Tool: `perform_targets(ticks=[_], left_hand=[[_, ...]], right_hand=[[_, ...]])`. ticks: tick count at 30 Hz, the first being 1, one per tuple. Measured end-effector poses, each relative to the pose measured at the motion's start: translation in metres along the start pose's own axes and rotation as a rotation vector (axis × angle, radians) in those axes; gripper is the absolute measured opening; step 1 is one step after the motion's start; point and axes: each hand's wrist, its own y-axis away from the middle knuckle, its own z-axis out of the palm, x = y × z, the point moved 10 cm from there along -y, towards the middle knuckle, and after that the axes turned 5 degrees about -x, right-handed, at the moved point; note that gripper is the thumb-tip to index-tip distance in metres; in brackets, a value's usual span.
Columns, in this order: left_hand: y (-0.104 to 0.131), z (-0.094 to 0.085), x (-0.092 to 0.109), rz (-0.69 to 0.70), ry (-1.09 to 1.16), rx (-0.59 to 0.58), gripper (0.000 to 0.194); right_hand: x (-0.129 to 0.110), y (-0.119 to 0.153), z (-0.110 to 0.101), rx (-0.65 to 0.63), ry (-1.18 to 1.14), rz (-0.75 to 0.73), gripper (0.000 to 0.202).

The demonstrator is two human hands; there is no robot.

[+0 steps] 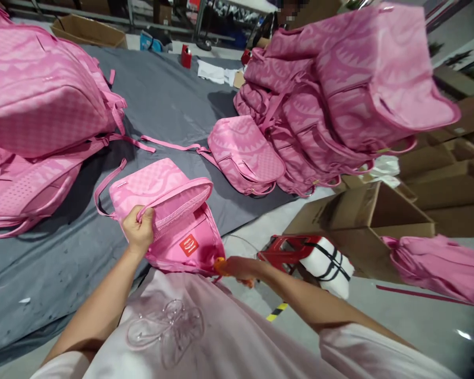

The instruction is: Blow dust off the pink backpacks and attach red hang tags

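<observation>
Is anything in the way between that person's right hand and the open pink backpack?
Nothing visible blocks it. The right hand is at the right end of the open pink patterned fabric backpack, holding a small orange object there. The left hand grips the raised flap, out of the way.

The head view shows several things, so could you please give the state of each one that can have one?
Nearest pink backpack, open
Red label, exposed inside it
Left hand, closed on the backpack's opened edge
Right hand, closed around an orange item
Backpack pile at right, stacked
Nearest cardboard box, open
Far cardboard box, open
Grey cloth, creased
</observation>
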Motion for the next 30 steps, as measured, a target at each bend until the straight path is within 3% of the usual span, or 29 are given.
perform_targets(ticks=[3, 5, 9, 13, 17, 21, 26, 30], left_hand=[[0.002, 0.017, 0.004, 0.040, 0.014, -0.093, 0.041], [0.004, 0.025, 0.007, 0.063, 0.035, -0.136, 0.040], [0.005, 0.032, 0.007, 0.058, 0.063, -0.165, 0.044], [-0.004, 0.032, 0.000, 0.020, 0.076, -0.146, 0.051], [-0.016, 0.024, -0.007, 0.007, 0.082, -0.049, 0.055], [-0.019, 0.028, -0.010, 0.010, 0.100, -0.046, 0.055], [-0.020, 0.037, -0.019, -0.015, 0.148, -0.081, 0.058], [-0.033, 0.023, -0.041, -0.090, 0.149, 0.043, 0.061]], right_hand=[[0.009, -0.007, 0.045, -0.336, -0.304, 0.082, 0.050], [-0.001, -0.016, 0.057, -0.438, -0.657, 0.068, 0.056], [-0.029, -0.040, 0.056, -0.372, -1.314, -0.143, 0.055], [-0.040, -0.054, 0.074, -0.300, -1.694, -0.287, 0.052], [-0.024, -0.061, 0.092, -0.163, -1.864, -0.160, 0.051], [-0.029, -0.069, 0.103, -0.166, -1.894, -0.016, 0.051], [-0.095, -0.082, 0.100, -0.397, -1.795, -0.279, 0.052], [-0.119, -0.080, 0.102, -0.569, -1.756, -0.500, 0.050]])
